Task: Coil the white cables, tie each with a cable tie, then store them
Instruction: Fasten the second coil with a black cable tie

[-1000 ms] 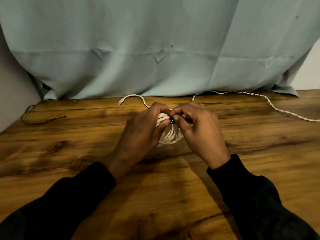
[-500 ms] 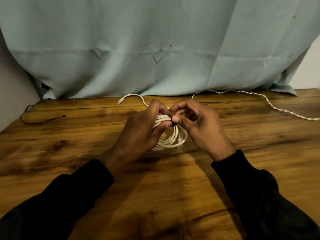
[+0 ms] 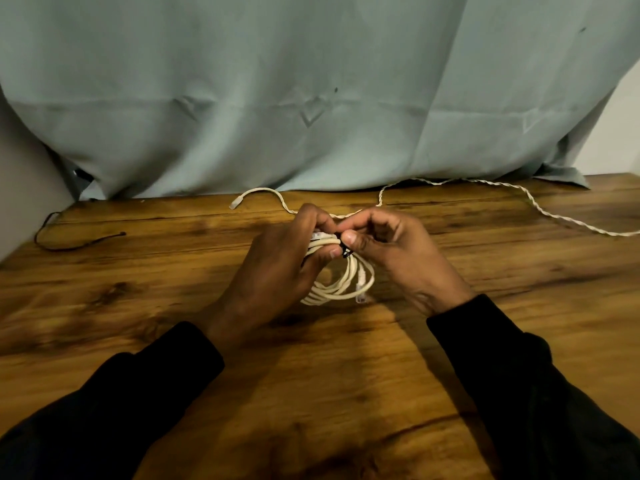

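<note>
A coiled white cable (image 3: 341, 287) hangs just above the wooden table (image 3: 311, 393) at the centre. My left hand (image 3: 277, 268) grips the top of the coil's strands. My right hand (image 3: 398, 251) pinches a black cable tie (image 3: 345, 251) wrapped around the strands at the top of the coil. A clear plug (image 3: 362, 297) dangles at the coil's lower right. A second, uncoiled twisted white cable (image 3: 540, 211) runs along the back of the table, its plug end (image 3: 236, 203) at the back centre-left.
A pale green cloth (image 3: 311, 98) hangs behind the table's far edge. A thin black cable tie (image 3: 76, 245) lies on the table at the far left, near a grey wall. Black sleeves cover both forearms.
Both hands have tilted apart a little, so more of the coil's lower loops and its plug show between them. The right hand has shifted slightly to the right on the tie.
</note>
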